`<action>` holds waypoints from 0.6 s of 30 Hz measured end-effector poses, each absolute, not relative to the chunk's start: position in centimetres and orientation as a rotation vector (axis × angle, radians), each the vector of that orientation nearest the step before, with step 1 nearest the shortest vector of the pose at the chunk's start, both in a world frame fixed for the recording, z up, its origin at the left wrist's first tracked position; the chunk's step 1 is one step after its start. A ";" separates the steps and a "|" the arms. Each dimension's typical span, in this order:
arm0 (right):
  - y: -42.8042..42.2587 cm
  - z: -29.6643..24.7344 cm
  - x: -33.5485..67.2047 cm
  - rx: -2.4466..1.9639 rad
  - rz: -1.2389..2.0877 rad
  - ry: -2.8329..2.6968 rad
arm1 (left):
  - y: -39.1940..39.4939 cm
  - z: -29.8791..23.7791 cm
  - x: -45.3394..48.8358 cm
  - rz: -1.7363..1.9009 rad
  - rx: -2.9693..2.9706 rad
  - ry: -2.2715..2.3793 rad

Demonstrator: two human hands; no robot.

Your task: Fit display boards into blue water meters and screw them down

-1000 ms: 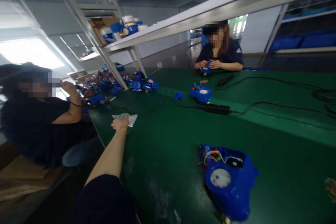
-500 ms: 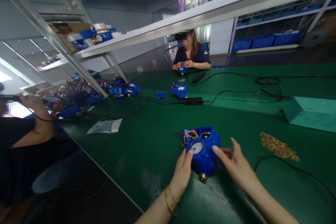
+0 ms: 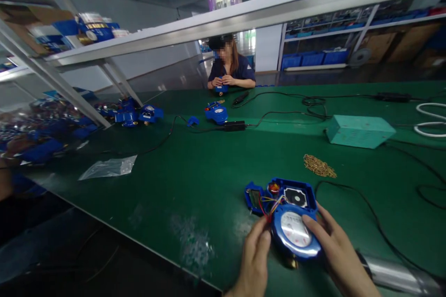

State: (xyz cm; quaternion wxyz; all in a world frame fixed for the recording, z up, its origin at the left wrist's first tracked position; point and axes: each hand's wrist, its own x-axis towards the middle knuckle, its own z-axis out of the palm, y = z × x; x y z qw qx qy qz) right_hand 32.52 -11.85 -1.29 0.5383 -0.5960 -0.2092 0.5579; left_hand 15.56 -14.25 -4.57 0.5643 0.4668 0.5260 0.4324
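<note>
A blue water meter (image 3: 289, 220) with a white round dial, an open top housing and coloured wires rests near the front edge of the green table (image 3: 195, 181). My left hand (image 3: 253, 260) grips its left side with fingers curled against the body. On the meter's right side my right hand (image 3: 334, 253) wraps round the rim. A small blue display part (image 3: 253, 197) hangs off the meter's left by wires.
A heap of small brass parts (image 3: 318, 166) and a teal box (image 3: 358, 130) lie beyond the meter. Black cables cross the table. A clear plastic bag (image 3: 109, 167) lies at left. Another meter (image 3: 216, 112) sits far off, near a seated person (image 3: 228, 67). Blue meters are piled at left (image 3: 128, 113).
The view swung right from the plastic bag to the meter. My left hand came off the bag. Both hands closed on the meter and drew it nearer the table's front edge.
</note>
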 end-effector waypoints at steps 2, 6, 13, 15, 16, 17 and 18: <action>-12.6 -1.3 32.8 -1.430 1.293 -0.529 | -14.4 -4.2 14.8 0.960 1.086 1.186; -12.9 -1.1 33.0 -1.538 1.237 -0.610 | -15.5 -2.2 12.0 0.929 1.393 1.227; -13.2 0.4 34.6 -1.750 1.040 -0.899 | -22.4 -5.8 6.4 0.466 1.683 0.910; -13.3 0.8 35.0 -1.782 1.034 -1.013 | -24.2 -8.2 5.8 0.456 1.581 1.057; -13.3 0.9 35.1 -1.795 1.022 -1.065 | -25.0 -9.4 5.6 0.471 1.525 1.154; -13.4 0.9 35.2 -1.809 1.012 -1.108 | -25.6 -10.6 5.4 0.495 1.467 1.267; -13.4 0.9 35.3 -1.822 1.005 -1.137 | -26.1 -11.6 5.3 0.522 1.404 1.391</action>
